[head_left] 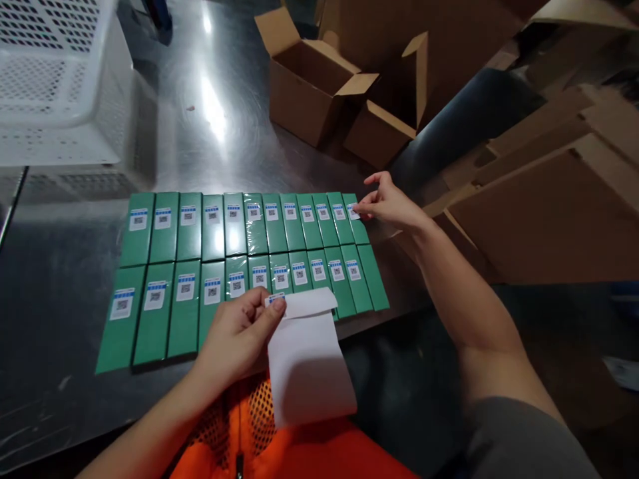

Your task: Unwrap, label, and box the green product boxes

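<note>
Two rows of green boxes (pixel 165 243) lie side by side on the metal table, most bearing a white and blue label with a square code. My left hand (pixel 234 326) is closed on a strip of label backing paper (pixel 312 366), thumb on top near a label at its edge. The strip folds over and hangs down in front of the orange vest. Over the right end of the back row, my right hand (pixel 392 203) pinches the edge of a label (pixel 353 211) lying on the last box. The front row's rightmost box (pixel 373 276) shows a plain green face.
A white perforated plastic basket (pixel 107 113) stands at the back left. Two open cardboard cartons (pixel 304 100) sit at the back of the steel table (pixel 184 153). More cardboard (pixel 554 213) is stacked on the right, close to my right arm.
</note>
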